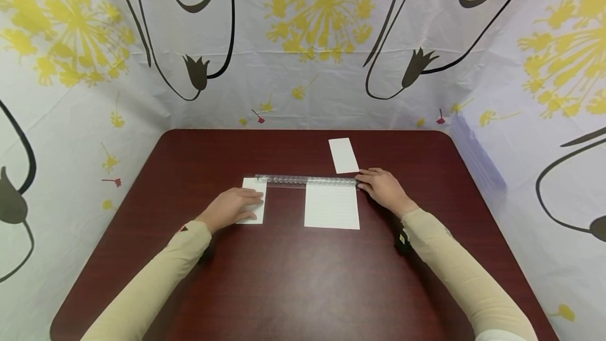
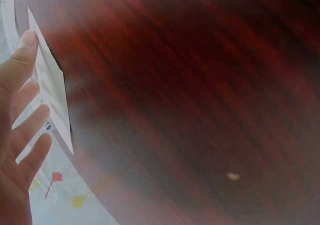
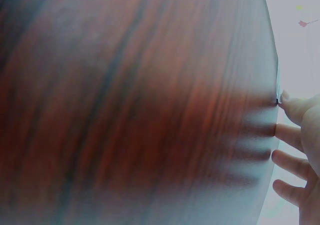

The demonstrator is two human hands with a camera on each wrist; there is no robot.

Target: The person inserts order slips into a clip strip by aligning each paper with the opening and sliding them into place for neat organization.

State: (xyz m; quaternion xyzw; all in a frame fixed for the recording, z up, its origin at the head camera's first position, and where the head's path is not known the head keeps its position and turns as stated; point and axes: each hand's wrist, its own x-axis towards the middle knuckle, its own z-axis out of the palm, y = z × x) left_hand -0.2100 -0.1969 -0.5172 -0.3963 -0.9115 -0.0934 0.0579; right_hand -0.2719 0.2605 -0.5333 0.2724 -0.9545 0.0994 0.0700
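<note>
A clear plastic ruler [image 1: 289,180] lies crosswise on the table, its left end over a narrow white paper [image 1: 252,185] and its right part along the top of a lined white sheet [image 1: 332,207]. My left hand [image 1: 235,206] rests on the narrow paper with fingers extended. In the left wrist view the thumb [image 2: 28,39] is at that paper's edge. At the ruler's right end, my right hand [image 1: 382,189] touches it with fingers spread. The right wrist view has the thumb [image 3: 295,106] against the ruler's end and the other fingers apart from it.
Beyond the ruler lies a second white slip [image 1: 343,155], near the right hand's fingertips. The dark red wooden table [image 1: 293,283] has rounded corners. Flower-patterned white cloth [image 1: 303,83] hangs behind it and along both sides.
</note>
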